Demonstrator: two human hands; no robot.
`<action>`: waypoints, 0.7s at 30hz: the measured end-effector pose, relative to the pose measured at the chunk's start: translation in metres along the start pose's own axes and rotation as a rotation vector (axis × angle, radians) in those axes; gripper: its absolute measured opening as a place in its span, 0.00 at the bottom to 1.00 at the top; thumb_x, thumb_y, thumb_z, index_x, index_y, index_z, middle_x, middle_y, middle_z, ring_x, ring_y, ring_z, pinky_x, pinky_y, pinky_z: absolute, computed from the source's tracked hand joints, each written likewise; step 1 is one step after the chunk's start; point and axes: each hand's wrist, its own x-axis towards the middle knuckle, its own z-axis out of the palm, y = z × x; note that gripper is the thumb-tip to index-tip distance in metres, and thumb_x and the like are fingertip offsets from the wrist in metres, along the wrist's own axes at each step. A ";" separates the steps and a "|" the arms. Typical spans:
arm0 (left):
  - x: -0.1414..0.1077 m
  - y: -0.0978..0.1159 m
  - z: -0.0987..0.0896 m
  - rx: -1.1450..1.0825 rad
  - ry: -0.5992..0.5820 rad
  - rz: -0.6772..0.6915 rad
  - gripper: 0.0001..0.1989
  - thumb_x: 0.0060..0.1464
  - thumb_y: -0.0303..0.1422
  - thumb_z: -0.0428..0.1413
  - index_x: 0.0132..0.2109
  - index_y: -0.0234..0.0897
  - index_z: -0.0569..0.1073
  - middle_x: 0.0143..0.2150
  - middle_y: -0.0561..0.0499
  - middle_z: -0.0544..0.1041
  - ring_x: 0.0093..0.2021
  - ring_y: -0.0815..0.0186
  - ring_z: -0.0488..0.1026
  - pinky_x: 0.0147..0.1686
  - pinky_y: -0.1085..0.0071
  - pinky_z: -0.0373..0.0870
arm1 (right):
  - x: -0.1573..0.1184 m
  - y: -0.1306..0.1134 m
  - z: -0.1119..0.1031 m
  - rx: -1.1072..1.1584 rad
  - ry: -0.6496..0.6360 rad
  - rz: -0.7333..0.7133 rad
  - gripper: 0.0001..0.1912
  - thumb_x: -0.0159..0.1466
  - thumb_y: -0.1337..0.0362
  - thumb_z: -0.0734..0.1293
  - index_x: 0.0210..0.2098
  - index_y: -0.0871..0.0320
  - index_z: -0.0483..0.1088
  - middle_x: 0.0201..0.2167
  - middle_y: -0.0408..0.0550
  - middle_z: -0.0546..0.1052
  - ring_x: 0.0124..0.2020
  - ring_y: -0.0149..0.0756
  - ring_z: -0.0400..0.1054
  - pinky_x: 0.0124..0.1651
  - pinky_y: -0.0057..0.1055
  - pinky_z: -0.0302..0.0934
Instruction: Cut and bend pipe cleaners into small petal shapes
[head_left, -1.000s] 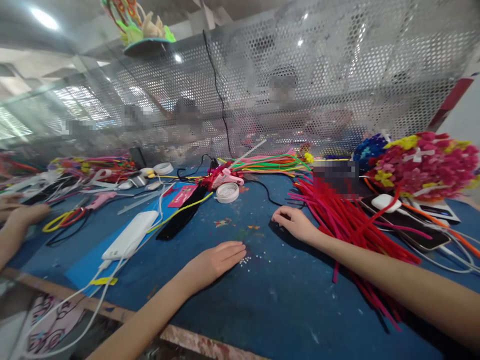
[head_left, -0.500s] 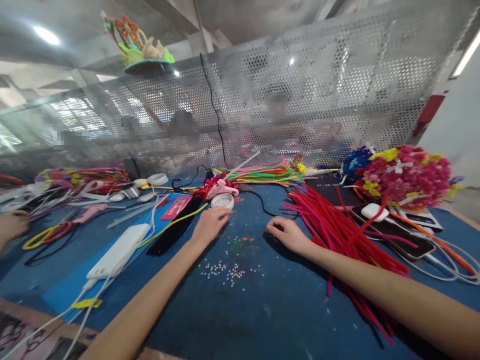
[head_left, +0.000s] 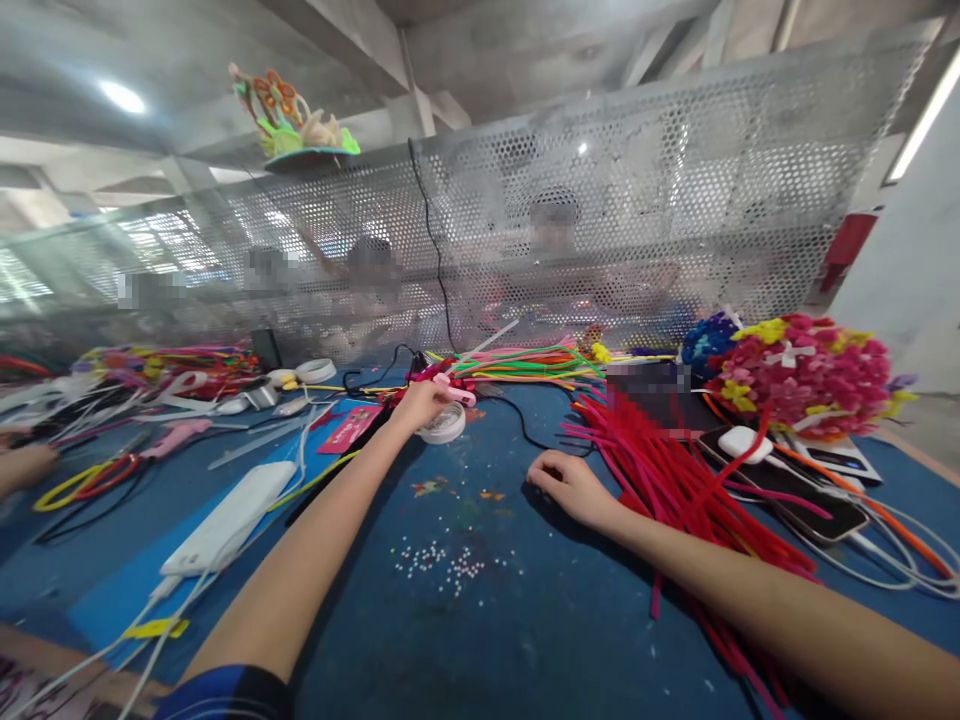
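My left hand is closed around the handle end of a small pink glue gun, its fingers partly hidden. The glue gun's nose points right, just above a round white-rimmed container. On the blue tabletop, my right hand rests on its side with the fingers curled in and the thumb against them. Whatever it may hold does not show. Tiny white beads lie scattered between my forearms. Red pipe cleaners are heaped beside and beyond my right hand.
A white power bank with cables lies left of my left arm. Green and orange pipe cleaners lie before the perforated metal screen. At right are a pink flower bundle and a phone. Another person's hand shows at far left.
My left hand has moved forward from in front of the round container to the pink glue gun and closed on it. My right hand has stayed nearly still. The view has shifted slightly.
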 end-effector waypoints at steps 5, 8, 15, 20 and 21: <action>-0.003 0.008 0.003 0.044 0.008 0.014 0.12 0.54 0.38 0.53 0.35 0.33 0.73 0.33 0.51 0.75 0.34 0.67 0.72 0.38 0.66 0.68 | -0.001 -0.001 -0.001 -0.010 -0.003 0.002 0.10 0.60 0.63 0.60 0.27 0.60 0.69 0.24 0.44 0.71 0.27 0.30 0.64 0.30 0.25 0.56; -0.020 0.016 0.004 0.060 0.087 0.028 0.13 0.54 0.40 0.52 0.31 0.37 0.75 0.30 0.50 0.76 0.35 0.64 0.73 0.38 0.70 0.65 | -0.001 -0.002 -0.001 -0.018 -0.004 -0.003 0.10 0.60 0.63 0.60 0.27 0.60 0.69 0.24 0.44 0.71 0.27 0.29 0.64 0.30 0.24 0.56; -0.090 0.020 0.023 0.088 0.133 0.105 0.18 0.60 0.37 0.41 0.45 0.38 0.74 0.45 0.47 0.75 0.46 0.62 0.70 0.47 0.69 0.63 | -0.001 -0.002 0.000 -0.022 -0.009 -0.017 0.10 0.60 0.64 0.60 0.26 0.59 0.69 0.24 0.44 0.72 0.27 0.30 0.65 0.31 0.25 0.57; -0.087 0.017 0.045 0.129 0.055 0.090 0.16 0.59 0.35 0.44 0.50 0.43 0.70 0.44 0.47 0.75 0.43 0.60 0.72 0.41 0.67 0.67 | -0.001 -0.001 -0.001 -0.032 -0.005 -0.022 0.09 0.60 0.65 0.60 0.26 0.59 0.69 0.25 0.44 0.72 0.29 0.31 0.65 0.33 0.25 0.56; -0.080 0.017 0.048 0.130 0.051 0.078 0.16 0.59 0.35 0.45 0.50 0.44 0.70 0.45 0.47 0.75 0.43 0.59 0.73 0.40 0.67 0.67 | -0.001 -0.001 -0.001 -0.036 -0.003 -0.021 0.09 0.60 0.66 0.60 0.26 0.59 0.69 0.25 0.44 0.72 0.29 0.31 0.65 0.33 0.25 0.56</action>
